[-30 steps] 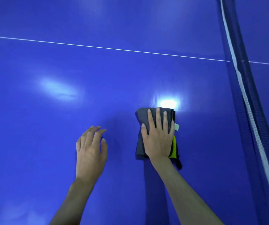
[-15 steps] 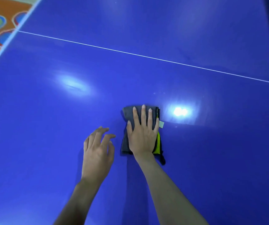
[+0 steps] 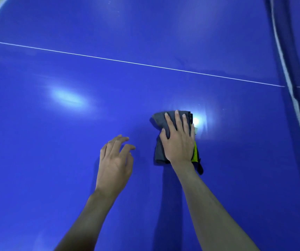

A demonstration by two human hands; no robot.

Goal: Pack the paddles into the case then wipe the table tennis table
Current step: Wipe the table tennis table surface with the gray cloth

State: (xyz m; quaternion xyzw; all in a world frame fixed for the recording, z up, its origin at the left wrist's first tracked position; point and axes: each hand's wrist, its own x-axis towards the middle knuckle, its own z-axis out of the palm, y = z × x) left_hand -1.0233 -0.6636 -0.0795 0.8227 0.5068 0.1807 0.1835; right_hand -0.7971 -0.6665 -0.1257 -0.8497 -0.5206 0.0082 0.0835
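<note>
We judge packing finished — no paddles or case in view — and wiping underway: our right hand (image 3: 179, 140), fingers straight and together, presses the folded grey cloth (image 3: 159, 134) onto the blue table tennis table (image 3: 54, 160), our left hand (image 3: 115, 160) loosely curled, holding nothing.

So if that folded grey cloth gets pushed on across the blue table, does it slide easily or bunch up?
The cloth looks soft and floppy: its folds sag and a loose corner trails. It probably glides, since the table is glossy enough to mirror lights. With the right hand pressing flat on it, bunching seems unlikely, though free edges may drag.
</note>
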